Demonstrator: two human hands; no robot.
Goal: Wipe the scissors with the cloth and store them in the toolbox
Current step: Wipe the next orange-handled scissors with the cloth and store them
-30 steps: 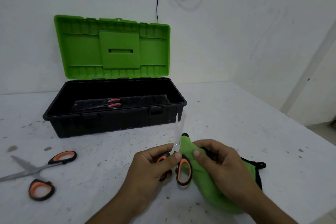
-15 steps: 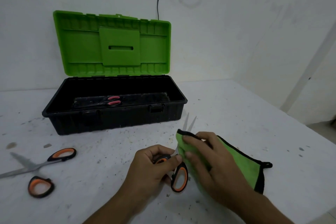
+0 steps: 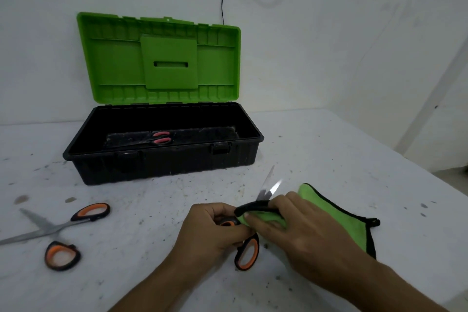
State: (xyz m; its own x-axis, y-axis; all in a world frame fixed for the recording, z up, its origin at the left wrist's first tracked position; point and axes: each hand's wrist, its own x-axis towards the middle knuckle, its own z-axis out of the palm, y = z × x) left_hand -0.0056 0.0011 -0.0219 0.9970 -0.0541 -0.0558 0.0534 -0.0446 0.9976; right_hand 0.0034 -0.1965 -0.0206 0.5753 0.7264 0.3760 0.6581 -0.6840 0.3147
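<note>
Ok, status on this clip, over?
Left hand grips scissors handle. Right hand pinches cloth round the blades. Toolbox open, nothing blocking it.

A white, speckled table point(image 3: 329, 159) carries an open black toolbox point(image 3: 162, 167) with a raised green lid, spread orange-handled scissors point(image 3: 57, 227) at left, and a green cloth point(image 3: 352, 228) at right.

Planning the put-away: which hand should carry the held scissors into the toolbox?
Left. The left hand grips the scissors by the handles, toolbox ahead-left; the right hand holds the cloth.
</note>
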